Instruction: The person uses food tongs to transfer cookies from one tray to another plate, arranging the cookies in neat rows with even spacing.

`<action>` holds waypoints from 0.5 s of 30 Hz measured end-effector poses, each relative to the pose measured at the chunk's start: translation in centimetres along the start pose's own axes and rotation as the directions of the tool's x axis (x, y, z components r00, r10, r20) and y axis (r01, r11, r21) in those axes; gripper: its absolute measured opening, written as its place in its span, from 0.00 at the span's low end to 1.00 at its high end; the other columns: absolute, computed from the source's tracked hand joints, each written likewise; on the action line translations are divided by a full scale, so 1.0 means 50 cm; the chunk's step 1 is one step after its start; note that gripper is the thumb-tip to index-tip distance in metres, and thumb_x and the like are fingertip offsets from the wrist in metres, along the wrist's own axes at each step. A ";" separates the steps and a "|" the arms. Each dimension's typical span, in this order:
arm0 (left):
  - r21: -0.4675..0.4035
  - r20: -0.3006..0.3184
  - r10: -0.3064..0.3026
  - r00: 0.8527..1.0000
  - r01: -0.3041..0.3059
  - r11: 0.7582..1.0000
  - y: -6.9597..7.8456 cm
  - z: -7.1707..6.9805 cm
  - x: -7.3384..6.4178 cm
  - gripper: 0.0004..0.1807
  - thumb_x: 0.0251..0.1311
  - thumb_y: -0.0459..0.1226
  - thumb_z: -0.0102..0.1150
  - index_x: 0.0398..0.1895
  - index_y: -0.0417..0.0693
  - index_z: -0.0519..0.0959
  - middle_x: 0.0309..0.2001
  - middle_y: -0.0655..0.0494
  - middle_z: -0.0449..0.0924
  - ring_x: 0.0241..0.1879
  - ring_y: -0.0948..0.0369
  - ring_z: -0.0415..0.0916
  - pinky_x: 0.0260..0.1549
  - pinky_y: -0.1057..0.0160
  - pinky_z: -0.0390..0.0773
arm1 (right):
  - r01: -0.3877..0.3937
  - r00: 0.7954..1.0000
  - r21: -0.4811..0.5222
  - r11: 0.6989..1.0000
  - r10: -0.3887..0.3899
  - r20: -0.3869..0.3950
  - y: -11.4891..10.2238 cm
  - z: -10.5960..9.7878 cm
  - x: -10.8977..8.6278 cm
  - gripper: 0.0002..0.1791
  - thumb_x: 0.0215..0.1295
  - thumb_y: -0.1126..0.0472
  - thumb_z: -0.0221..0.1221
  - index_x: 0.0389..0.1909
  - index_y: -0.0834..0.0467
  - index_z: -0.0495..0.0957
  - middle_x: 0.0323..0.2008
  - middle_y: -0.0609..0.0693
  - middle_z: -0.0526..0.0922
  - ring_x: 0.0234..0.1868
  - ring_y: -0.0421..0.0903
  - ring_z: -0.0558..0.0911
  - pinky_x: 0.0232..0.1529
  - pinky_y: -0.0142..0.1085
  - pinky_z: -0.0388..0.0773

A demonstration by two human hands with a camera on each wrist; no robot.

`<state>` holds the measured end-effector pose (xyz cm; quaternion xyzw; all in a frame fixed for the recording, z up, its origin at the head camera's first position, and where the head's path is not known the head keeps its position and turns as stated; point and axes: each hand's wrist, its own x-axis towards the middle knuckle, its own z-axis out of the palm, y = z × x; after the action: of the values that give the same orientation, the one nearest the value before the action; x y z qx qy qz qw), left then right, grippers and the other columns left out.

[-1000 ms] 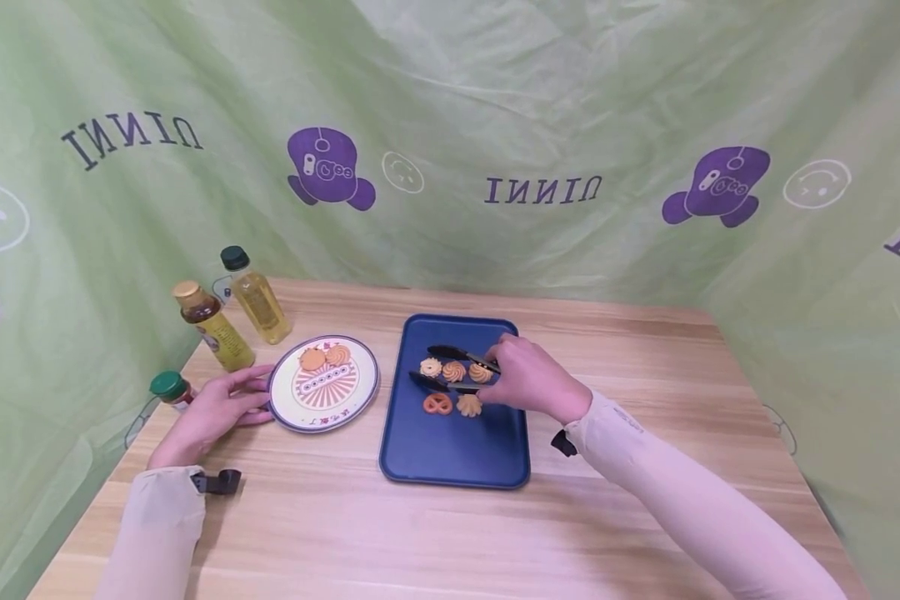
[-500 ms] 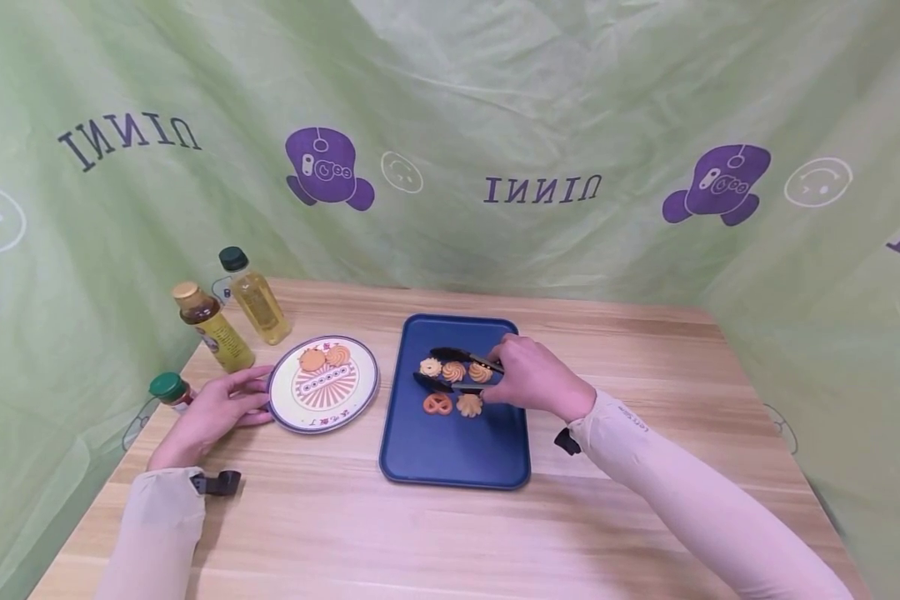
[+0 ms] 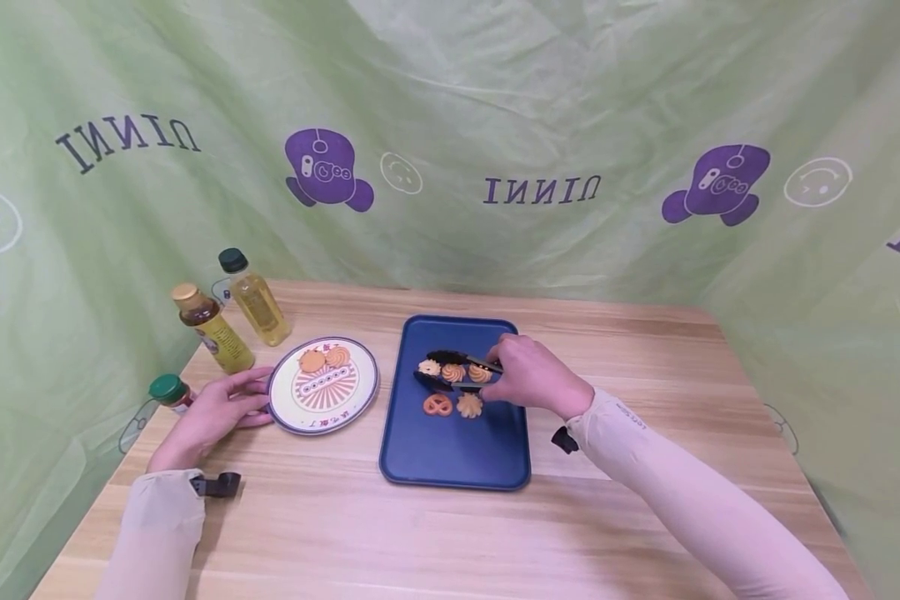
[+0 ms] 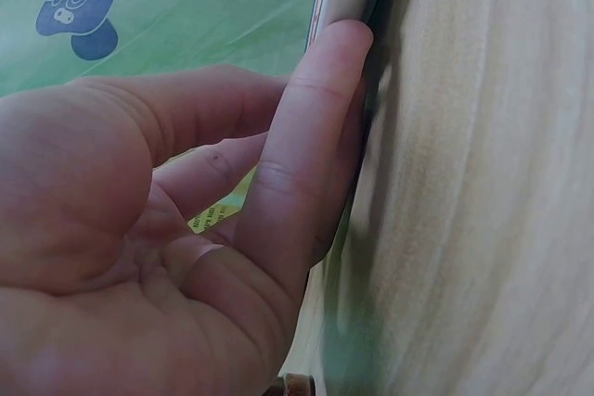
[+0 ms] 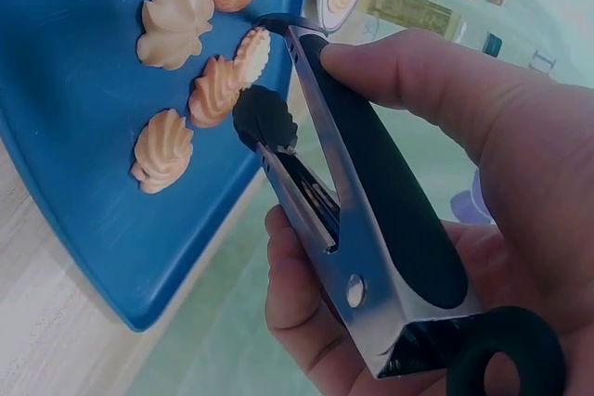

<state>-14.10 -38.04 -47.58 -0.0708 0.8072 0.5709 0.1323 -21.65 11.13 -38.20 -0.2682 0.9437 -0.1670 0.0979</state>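
Note:
My right hand (image 3: 534, 377) grips a pair of black-and-metal tongs (image 5: 343, 173) over the blue tray (image 3: 450, 454). The tong tips stand on either side of the pale piped cookie (image 5: 252, 56) at the left of the back row. Beside it lie two swirled cookies, one in the middle (image 3: 453, 373) and one at the right (image 3: 480, 374). Nearer the front are a pretzel (image 3: 438, 405) and a flower-shaped cookie (image 3: 469, 406). My left hand (image 3: 221, 407) touches the left rim of a round patterned plate (image 3: 348, 406), fingers extended. Two round cookies (image 3: 325, 358) lie on the plate.
Behind the left hand stand a brown-necked bottle (image 3: 213, 327) with a yellow label and a green-capped bottle of yellow oil (image 3: 257, 302). A small green-lidded jar (image 3: 171, 390) is beside the left hand. A green printed curtain (image 3: 450, 242) surrounds the wooden table (image 3: 630, 358).
The tong tips have drawn slightly closer together around the left cookie in the back row. That cookie has shifted a little. The left hand and the plate stay in place.

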 end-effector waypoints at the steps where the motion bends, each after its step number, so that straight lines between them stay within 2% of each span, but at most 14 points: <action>1: -0.002 0.003 0.001 1.000 -0.001 1.000 0.000 0.000 0.000 0.37 0.83 0.28 0.56 0.89 0.33 0.55 0.73 0.27 0.67 0.48 0.69 0.89 0.54 0.61 0.96 | -0.004 1.000 0.002 1.000 0.004 0.002 0.000 0.000 0.000 0.25 0.63 0.54 0.79 0.56 0.66 0.90 0.52 0.59 0.89 0.49 0.55 0.87 0.54 0.49 0.92; 6: 0.001 0.009 0.006 1.000 -0.006 1.000 -0.002 -0.001 0.001 0.37 0.84 0.29 0.55 0.89 0.32 0.54 0.73 0.27 0.66 0.48 0.70 0.89 0.54 0.62 0.96 | -0.008 1.000 0.015 1.000 0.008 0.004 -0.002 -0.001 0.004 0.25 0.63 0.54 0.79 0.55 0.66 0.90 0.52 0.59 0.89 0.48 0.53 0.87 0.51 0.47 0.92; 12: 0.001 0.012 0.012 1.000 -0.012 1.000 0.000 -0.001 0.000 0.37 0.84 0.29 0.55 0.89 0.32 0.55 0.73 0.26 0.66 0.48 0.70 0.89 0.55 0.62 0.96 | -0.014 1.000 0.013 1.000 0.014 0.006 -0.007 -0.004 0.007 0.26 0.64 0.52 0.79 0.56 0.66 0.90 0.55 0.60 0.90 0.54 0.56 0.87 0.57 0.50 0.92; 15: 0.000 0.013 0.014 1.000 -0.014 1.000 0.000 0.000 -0.001 0.37 0.84 0.29 0.56 0.89 0.33 0.54 0.74 0.26 0.66 0.48 0.70 0.89 0.54 0.62 0.96 | -0.011 1.000 0.024 1.000 0.011 0.000 -0.011 -0.008 0.012 0.26 0.63 0.53 0.78 0.56 0.66 0.91 0.56 0.60 0.91 0.52 0.55 0.88 0.55 0.49 0.92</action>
<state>-14.06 -38.05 -47.57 -0.0617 0.8068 0.5722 0.1335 -21.98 10.48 -37.69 -0.2619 0.9431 -0.1780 0.1018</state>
